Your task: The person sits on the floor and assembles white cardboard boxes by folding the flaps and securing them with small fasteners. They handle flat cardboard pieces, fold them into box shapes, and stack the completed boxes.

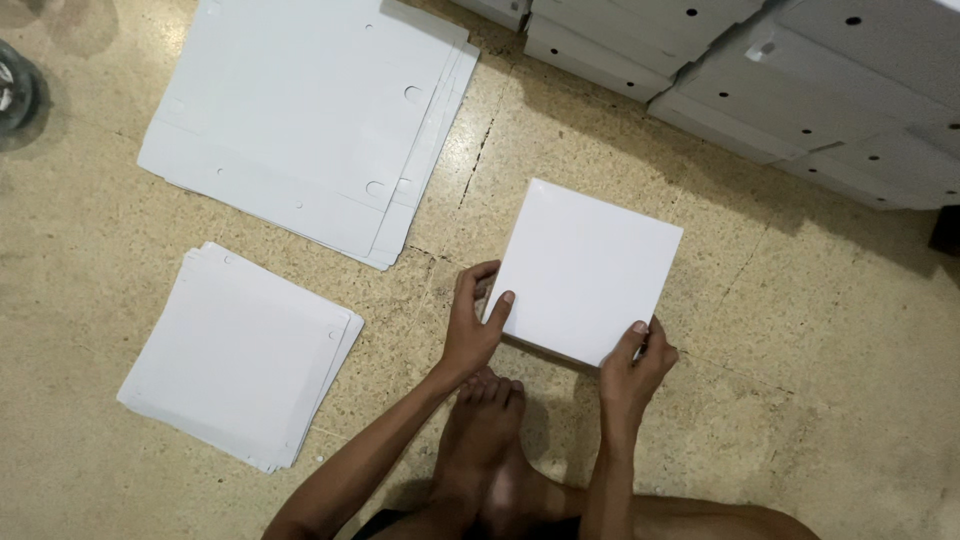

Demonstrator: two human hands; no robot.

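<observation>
A square white cardboard box rests on the speckled floor in front of me. My left hand grips its near left corner, thumb on top and fingers curled over the left edge. My right hand pinches the near right corner, thumb on the top face. My bare foot lies just below the box, between my forearms.
A large stack of flat white die-cut cardboard sheets lies at the upper left. A smaller stack of flat white sheets sits at the left. Several folded white boxes are piled along the top right. A dark object shows at the left edge.
</observation>
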